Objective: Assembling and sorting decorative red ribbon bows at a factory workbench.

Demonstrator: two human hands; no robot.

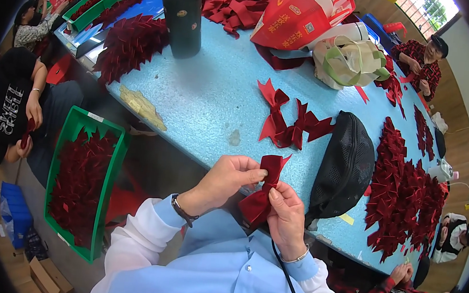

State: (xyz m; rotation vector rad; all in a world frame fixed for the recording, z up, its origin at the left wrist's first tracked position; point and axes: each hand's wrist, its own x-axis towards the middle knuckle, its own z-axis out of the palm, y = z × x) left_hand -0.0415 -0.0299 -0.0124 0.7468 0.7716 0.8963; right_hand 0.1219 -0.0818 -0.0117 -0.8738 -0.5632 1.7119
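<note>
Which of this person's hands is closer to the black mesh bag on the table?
Right. The right hand is just to the left of the black mesh bag, near its lower end; the left hand is farther left, pinching the same dark red bow.

A light-blue table (209, 111) is carrying dark-red ribbon bows (392, 188), a dark flask (181, 27), a red bag (287, 17), a green-handled tote (331, 63) and a black mesh pouch (343, 164).

a head-worn fisheye view looks down from close above left hand (233, 179) and right hand (288, 217).
</note>
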